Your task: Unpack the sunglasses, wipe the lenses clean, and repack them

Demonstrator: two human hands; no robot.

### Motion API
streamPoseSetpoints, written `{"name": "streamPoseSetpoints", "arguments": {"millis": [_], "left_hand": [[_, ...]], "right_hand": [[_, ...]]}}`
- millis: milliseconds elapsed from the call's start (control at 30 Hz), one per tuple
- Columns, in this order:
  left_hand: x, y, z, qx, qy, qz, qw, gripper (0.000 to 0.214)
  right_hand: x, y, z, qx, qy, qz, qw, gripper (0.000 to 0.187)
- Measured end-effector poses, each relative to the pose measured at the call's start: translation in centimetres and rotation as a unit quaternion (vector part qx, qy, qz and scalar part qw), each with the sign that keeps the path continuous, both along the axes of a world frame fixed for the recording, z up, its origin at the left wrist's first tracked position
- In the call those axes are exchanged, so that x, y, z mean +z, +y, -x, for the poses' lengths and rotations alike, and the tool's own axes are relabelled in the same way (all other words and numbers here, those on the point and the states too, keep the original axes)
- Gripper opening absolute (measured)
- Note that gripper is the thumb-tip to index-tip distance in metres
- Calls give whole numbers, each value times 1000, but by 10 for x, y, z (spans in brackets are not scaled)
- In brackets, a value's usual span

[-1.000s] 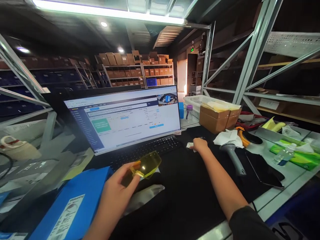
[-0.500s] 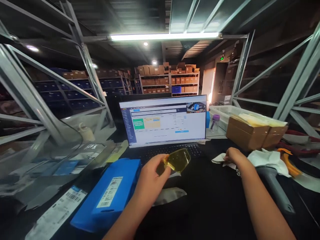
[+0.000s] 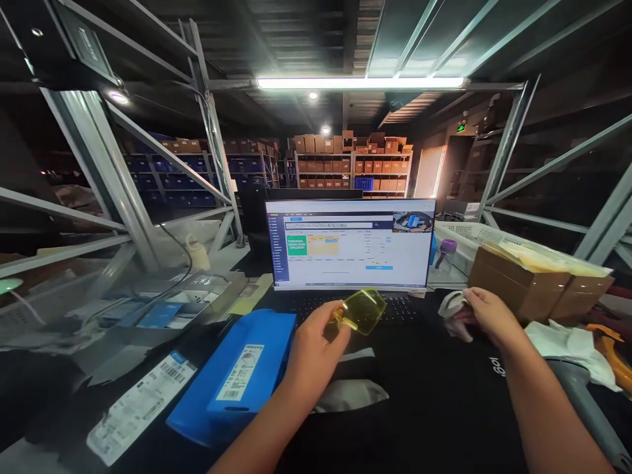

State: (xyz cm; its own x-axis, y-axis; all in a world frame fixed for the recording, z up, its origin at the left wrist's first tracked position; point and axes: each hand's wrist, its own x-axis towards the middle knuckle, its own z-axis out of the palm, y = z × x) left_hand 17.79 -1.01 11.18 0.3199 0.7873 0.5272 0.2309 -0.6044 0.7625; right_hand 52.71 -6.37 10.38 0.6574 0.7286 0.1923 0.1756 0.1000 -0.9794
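Note:
Between the thumb and fingers of my left hand (image 3: 316,342) is a yellow-tinted, see-through lens (image 3: 366,311), held up in front of the keyboard (image 3: 402,308). It looks like part of a pair of glasses; the rest is hidden by my fingers. My right hand (image 3: 488,315) pinches a crumpled pale cloth (image 3: 457,315) by its edge, lifted off the black table. Left of my left hand lies a blue box (image 3: 241,368) with a white label. Partly behind my left wrist is a grey, shiny pouch-like piece (image 3: 351,396), lying flat.
A monitor (image 3: 350,257) stands at the back. Cardboard boxes (image 3: 523,280) and a white basket (image 3: 474,234) are at right, near a barcode scanner (image 3: 582,401) and white tissue (image 3: 563,345). A labelled plastic bag (image 3: 141,405) lies left of the blue box.
My right hand has raised the cloth from the table, and it now hangs from the fingers. My left hand still holds the yellow lens. The view has turned slightly left.

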Motion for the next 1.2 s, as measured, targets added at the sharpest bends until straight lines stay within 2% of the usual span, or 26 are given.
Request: {"name": "streamPoseSetpoints", "arguments": {"millis": [100,200,300,400,533,733,833,900,1000,1067,1200], "left_hand": [[-2,0,-4,18,-15,16,1000,30],[-4,-1,-5,32,-25,13,999,31],[-6,-1,-2,44,-36,-10,998,34],[-6,0,1,57,-42,-37,997,35],[-4,0,2,64,-63,-55,994,35],[-2,-4,1,43,-103,-23,993,30],[-2,-9,1,41,-103,-18,994,29],[-7,-12,-1,40,-87,-46,994,32],[-16,-17,-7,54,-63,-127,988,37],[-21,-21,-12,63,-48,-177,981,38],[-22,-27,-18,57,-8,-212,976,38]], "right_hand": [[1,8,33,105,142,3,984,20],[0,13,79,212,261,-32,941,15],[-2,9,118,271,328,-91,900,19],[1,-2,139,293,316,-143,891,19],[11,-18,159,300,274,-134,904,24],[23,-20,195,402,191,-148,883,30],[21,-15,205,360,90,-147,917,25],[15,-14,212,281,45,-159,945,28],[3,-16,223,147,69,-193,968,43],[-2,-17,225,114,116,-203,966,52],[11,-17,207,167,242,-215,932,60]]}}
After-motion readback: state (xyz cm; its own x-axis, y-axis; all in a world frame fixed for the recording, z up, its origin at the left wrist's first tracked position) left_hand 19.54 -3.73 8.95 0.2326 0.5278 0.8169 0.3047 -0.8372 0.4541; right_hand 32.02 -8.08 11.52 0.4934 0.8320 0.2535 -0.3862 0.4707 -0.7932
